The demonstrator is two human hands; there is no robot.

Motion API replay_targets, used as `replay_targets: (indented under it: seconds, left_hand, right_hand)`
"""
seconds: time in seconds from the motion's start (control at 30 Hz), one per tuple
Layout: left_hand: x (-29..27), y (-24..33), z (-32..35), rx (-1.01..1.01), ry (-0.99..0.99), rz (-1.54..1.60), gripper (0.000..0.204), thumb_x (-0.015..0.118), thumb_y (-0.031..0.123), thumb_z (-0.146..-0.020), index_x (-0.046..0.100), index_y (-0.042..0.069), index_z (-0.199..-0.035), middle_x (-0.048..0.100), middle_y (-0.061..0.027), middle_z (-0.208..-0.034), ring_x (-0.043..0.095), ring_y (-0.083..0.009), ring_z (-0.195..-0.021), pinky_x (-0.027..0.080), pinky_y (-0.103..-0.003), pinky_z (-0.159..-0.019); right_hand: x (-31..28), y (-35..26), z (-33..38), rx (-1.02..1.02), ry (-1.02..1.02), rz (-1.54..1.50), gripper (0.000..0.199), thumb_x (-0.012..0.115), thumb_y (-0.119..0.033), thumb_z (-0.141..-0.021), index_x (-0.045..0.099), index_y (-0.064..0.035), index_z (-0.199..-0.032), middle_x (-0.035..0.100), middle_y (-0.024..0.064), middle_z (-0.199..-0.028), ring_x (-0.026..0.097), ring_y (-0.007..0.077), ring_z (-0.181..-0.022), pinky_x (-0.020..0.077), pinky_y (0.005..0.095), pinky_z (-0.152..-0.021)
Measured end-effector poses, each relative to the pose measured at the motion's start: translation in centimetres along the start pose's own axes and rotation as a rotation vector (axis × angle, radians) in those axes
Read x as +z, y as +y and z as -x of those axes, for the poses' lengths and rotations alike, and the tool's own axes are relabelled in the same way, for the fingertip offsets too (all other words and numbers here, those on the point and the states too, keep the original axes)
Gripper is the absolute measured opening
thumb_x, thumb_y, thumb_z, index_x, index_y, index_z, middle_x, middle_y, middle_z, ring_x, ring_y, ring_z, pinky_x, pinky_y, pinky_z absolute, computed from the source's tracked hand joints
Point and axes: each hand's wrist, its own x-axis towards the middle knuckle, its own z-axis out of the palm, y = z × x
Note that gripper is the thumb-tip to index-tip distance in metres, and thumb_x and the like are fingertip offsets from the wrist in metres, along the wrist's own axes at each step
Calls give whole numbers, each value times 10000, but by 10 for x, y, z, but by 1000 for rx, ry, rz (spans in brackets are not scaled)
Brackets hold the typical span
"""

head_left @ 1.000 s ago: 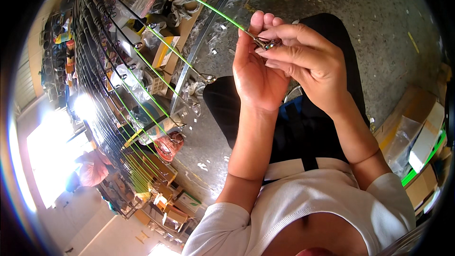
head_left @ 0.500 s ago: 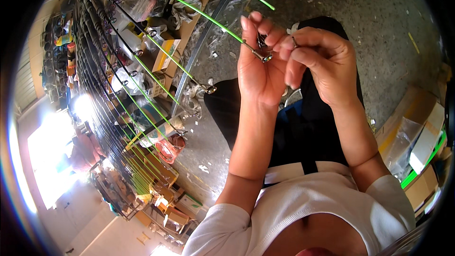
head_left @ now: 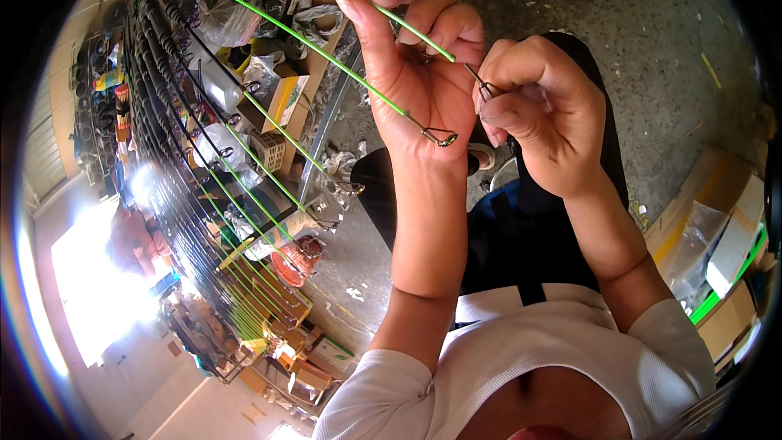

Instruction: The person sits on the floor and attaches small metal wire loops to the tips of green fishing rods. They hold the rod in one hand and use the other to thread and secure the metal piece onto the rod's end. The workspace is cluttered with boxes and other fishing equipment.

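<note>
From where I stand, the left hand [head_left: 423,85] is raised palm up, fingers half curled, with a few small shiny metal pieces [head_left: 419,55] glinting beneath them. A slim, bare, bright green rod [head_left: 423,39] slants across those fingers, its blunt end reaching the gap between the two hands. I can't quite tell whether the left fingers close on that rod or it merely passes over them. The right hand [head_left: 550,110] pinches a small dark metal rod-tip guide [head_left: 484,85] between thumb and fingertips, its thin stem just beside the rod's end, pointing at it.

Lower down, a second bright green rod [head_left: 326,55] crosses over the left palm, a wire frame with a shiny ring already at its tip, above the wrist.

Off to the left of the hands stands a long row of dark rods with green tips [head_left: 189,232], and near it a round red plastic basket [head_left: 295,262]. Well to the right of the hands, brown cardboard boxes [head_left: 733,318] sit on the scuffed grey floor [head_left: 676,106]. Below the hands are the person's black trousers [head_left: 521,244] and white short-sleeved top [head_left: 529,358].
</note>
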Motion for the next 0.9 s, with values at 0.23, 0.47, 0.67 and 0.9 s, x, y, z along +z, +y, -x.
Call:
replay_targets:
  seconds: [0.23, 0.47, 0.67, 0.9]
  left_hand:
    - [0, -3, 2, -1, 14, 29, 153, 612, 271, -869, 621, 168, -982, 537, 77, -815, 343, -71, -637, 315, -219, -588]
    - [0, -3, 2, -16, -11, 36, 146, 598, 268, -879, 624, 165, -980, 541, 78, -818, 344, -62, -632, 313, -213, -597]
    - [2, -4, 3, -7, 12, 33, 139, 597, 260, -880, 629, 156, -968, 539, 76, -811, 350, -62, -640, 315, -213, -597]
    - [3, -5, 3, -16, 1, 74, 146, 593, 254, -883, 628, 142, -971, 537, 70, -810, 355, -64, -643, 318, -213, -597]
  right_hand:
    - [-2, -1, -1, -80, -73, 107, 132, 610, -69, -861, 512, 16, -837, 526, 80, -740, 442, 81, -576, 366, 196, -486]
    - [-1, -2, -1, -76, -59, 113, 143, 619, -79, -860, 514, 14, -832, 527, 72, -726, 444, 80, -574, 361, 197, -480]
    - [-2, -2, -1, -122, -64, 139, 152, 625, -87, -857, 515, 12, -828, 530, 69, -725, 441, 85, -576, 358, 200, -478]
    - [-2, -2, -1, -117, -62, 138, 142, 631, -70, -849, 516, 10, -820, 534, 66, -728, 449, 88, -587, 359, 202, -477]
